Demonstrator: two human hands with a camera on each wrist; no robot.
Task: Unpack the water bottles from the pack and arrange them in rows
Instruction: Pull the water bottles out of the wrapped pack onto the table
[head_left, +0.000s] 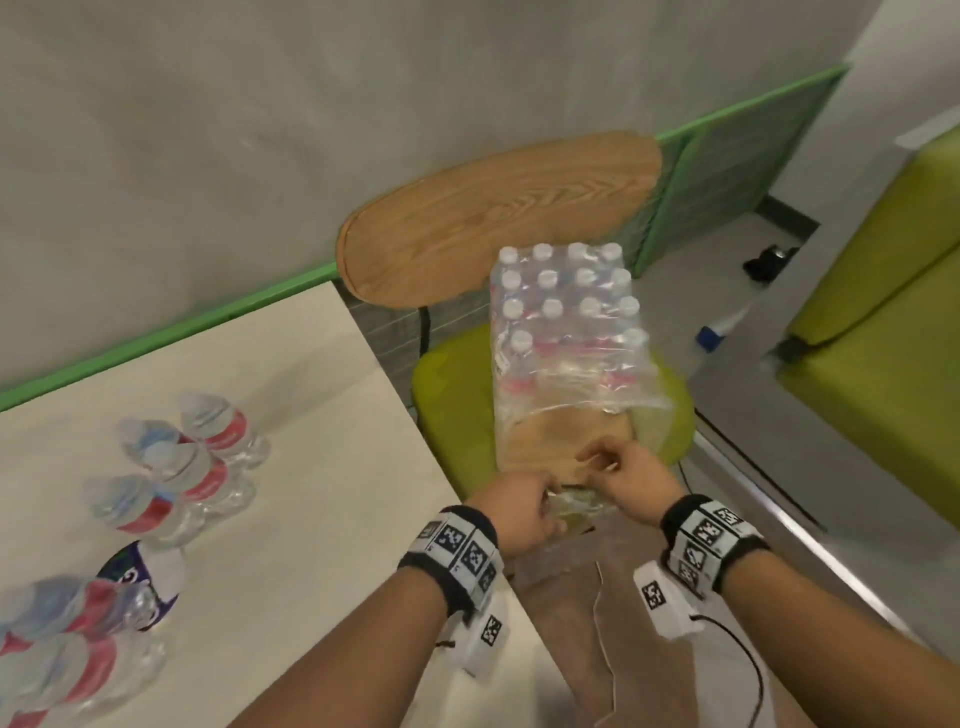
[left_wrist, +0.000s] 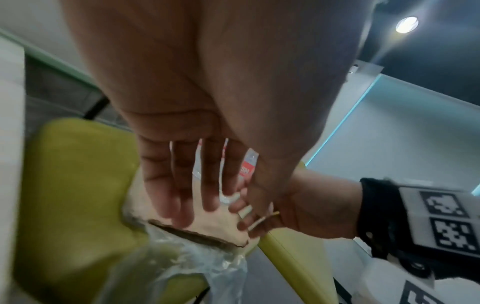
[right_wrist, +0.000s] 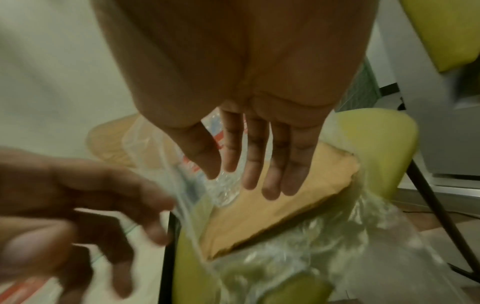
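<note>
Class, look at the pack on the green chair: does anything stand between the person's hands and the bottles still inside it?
Yes. Clear plastic wrap still covers the packed bottles. Both the left hand and right hand are at the near, emptied end over the cardboard tray, so loose wrap lies between them and the bottles.

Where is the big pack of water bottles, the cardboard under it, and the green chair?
pack of water bottles (head_left: 566, 317), head view, on the wrapped caps on top.
cardboard (right_wrist: 262, 216), right wrist view, on its bare flat top.
green chair (head_left: 452, 395), head view, on the seat's left part.
</note>
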